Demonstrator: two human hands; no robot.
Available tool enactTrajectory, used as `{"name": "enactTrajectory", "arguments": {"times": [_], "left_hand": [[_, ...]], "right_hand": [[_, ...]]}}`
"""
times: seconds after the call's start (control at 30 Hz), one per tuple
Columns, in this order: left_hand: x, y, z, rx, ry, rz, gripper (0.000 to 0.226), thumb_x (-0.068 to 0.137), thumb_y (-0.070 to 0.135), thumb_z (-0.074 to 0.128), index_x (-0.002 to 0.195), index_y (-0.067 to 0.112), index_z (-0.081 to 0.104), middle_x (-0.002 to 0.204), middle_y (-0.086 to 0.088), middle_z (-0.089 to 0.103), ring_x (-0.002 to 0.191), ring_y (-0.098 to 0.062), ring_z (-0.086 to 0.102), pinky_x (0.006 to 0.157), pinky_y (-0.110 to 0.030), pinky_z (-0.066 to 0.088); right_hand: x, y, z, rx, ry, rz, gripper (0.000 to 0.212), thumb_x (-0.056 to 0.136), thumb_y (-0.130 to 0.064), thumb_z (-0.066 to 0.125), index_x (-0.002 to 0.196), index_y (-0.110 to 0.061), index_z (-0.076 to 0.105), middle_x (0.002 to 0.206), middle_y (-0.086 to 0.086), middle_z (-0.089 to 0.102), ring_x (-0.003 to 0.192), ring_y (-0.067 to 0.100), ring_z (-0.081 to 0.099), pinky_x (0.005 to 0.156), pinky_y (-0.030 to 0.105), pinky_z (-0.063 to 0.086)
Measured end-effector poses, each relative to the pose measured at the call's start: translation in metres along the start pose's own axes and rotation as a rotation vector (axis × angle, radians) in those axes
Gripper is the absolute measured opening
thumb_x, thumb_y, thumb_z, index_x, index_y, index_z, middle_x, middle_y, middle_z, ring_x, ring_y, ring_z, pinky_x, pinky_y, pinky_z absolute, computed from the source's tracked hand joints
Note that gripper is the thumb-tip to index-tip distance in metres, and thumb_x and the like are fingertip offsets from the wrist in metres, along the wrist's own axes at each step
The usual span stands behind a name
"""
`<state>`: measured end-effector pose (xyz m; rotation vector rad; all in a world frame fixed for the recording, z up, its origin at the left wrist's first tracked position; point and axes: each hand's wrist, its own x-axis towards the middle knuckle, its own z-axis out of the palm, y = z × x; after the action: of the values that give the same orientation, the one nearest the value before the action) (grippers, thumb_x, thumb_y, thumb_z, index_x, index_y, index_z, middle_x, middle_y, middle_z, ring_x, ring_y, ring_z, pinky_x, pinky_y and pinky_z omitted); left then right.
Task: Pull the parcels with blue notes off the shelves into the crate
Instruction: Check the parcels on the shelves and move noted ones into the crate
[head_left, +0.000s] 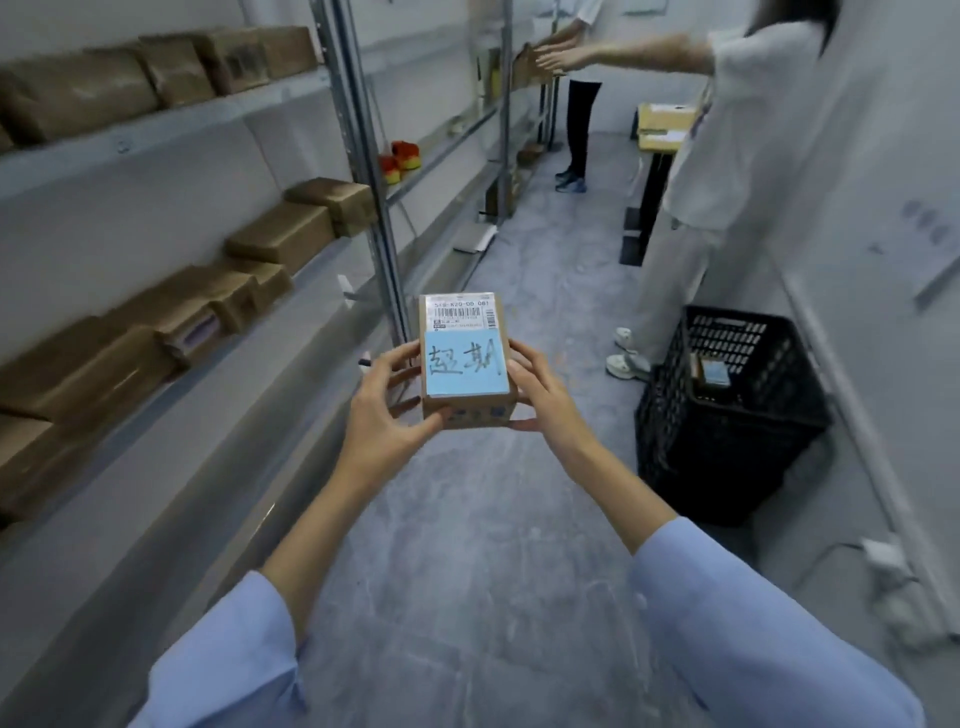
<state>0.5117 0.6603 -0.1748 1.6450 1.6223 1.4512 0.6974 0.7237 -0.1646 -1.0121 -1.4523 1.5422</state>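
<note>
Two-handed hold on the parcel (470, 413) with its blue note (466, 365), left hand (384, 415) and right hand (545, 400) curled round its sides, mid-air above the aisle floor (493, 530); long axis pointing away; crate (701, 457) low to the right, nearer the right hand.

Blue-noted parcel (465, 364) between left hand (387, 410) and right hand (545, 400) (crate (727, 457) nearby)

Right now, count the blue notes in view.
2. One note is on the parcel held by the left hand and right hand; another note is inside the crate. Shelf parcels may hide more.
</note>
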Motion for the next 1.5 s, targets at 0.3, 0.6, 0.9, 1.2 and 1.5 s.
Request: {"name": "enactTrajectory", "arguments": {"times": [0.3,0.6,0.9,1.2,1.5], "left_hand": [[0.059,0.03,0.208,-0.051,-0.186,0.047,0.076,0.074,0.024,0.085,0.139,0.023,0.044,0.137,0.01,0.053,0.12,-0.002,0.053,0.093,-0.034,0.055],[0.121,0.038,0.349,-0.071,-0.394,0.066,0.074,0.075,0.028,0.084,0.138,0.028,0.044,0.129,0.024,0.053,0.115,0.003,0.055,0.087,-0.02,0.052],[0.235,0.001,0.473,-0.106,-0.476,0.048,0.075,0.075,0.027,0.083,0.14,0.019,0.044,0.132,0.01,0.057,0.113,0.003,0.056,0.087,-0.017,0.052],[0.361,-0.045,0.588,-0.054,-0.594,0.043,0.074,0.077,0.037,0.08,0.14,0.025,0.043,0.136,0.012,0.054,0.12,-0.002,0.053,0.091,-0.023,0.049],[0.418,-0.104,0.682,0.245,-0.661,0.034,0.066,0.084,0.039,0.07,0.143,0.029,0.04,0.145,0.01,0.046,0.133,-0.009,0.039,0.11,-0.034,0.034]], "right_hand": [[0.003,0.018,-0.207,-0.03,0.199,0.032,0.031,0.103,-0.034,0.045,0.132,-0.042,0.041,0.129,-0.014,0.053,0.107,0.002,0.058,0.07,0.022,0.054],[0.024,0.045,-0.342,-0.005,0.367,0.078,0.045,0.102,-0.032,0.046,0.146,-0.033,0.037,0.13,-0.015,0.051,0.113,0.003,0.055,0.082,0.032,0.057],[0.135,0.071,-0.452,0.013,0.437,0.142,0.049,0.103,-0.031,0.045,0.15,-0.032,0.033,0.138,-0.013,0.047,0.109,-0.001,0.054,0.065,0.015,0.053],[0.256,0.089,-0.564,0.015,0.51,0.218,0.04,0.103,-0.026,0.047,0.14,-0.035,0.039,0.132,-0.012,0.05,0.106,-0.003,0.055,0.064,0.016,0.053],[0.338,0.17,-0.681,0.015,0.555,0.377,0.046,0.101,-0.026,0.049,0.145,-0.033,0.038,0.139,-0.007,0.051,0.112,0.002,0.055,0.068,0.025,0.053]]}}
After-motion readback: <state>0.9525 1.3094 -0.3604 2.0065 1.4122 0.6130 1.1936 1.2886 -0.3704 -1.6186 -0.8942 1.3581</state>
